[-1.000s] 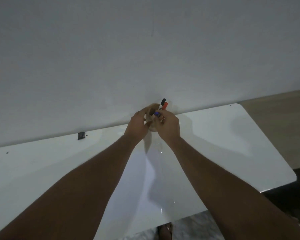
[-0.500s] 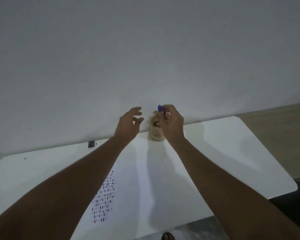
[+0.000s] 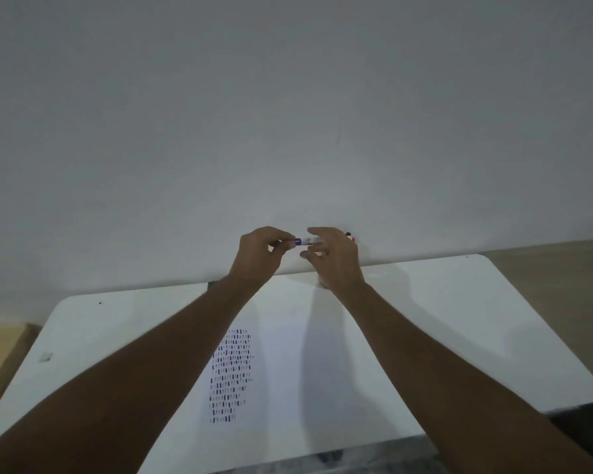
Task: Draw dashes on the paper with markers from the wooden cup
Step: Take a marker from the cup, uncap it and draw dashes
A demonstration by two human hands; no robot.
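A blue-capped marker [image 3: 304, 240] with a white barrel lies level in the air between my hands. My left hand [image 3: 258, 257] pinches its blue cap end. My right hand [image 3: 334, 258] holds the barrel. The wooden cup [image 3: 322, 283] stands on the table behind my right hand and is almost wholly hidden; the black and red tips of two other markers [image 3: 351, 236] show above my right knuckles. The paper [image 3: 274, 354] lies on the table between my forearms, with rows of short blue and purple dashes [image 3: 230, 374] on its left part.
The white table [image 3: 459, 319] stands against a plain grey wall [image 3: 288, 114]. A small dark object [image 3: 212, 285] sits at the table's back edge next to my left wrist. Wooden floor shows at the right [image 3: 562, 268] and the left [image 3: 0, 354].
My right hand lifted the blue marker out of the cup and turned it level. My left hand, open half a second ago, closed on its cap end. The view tilted down, showing more paper.
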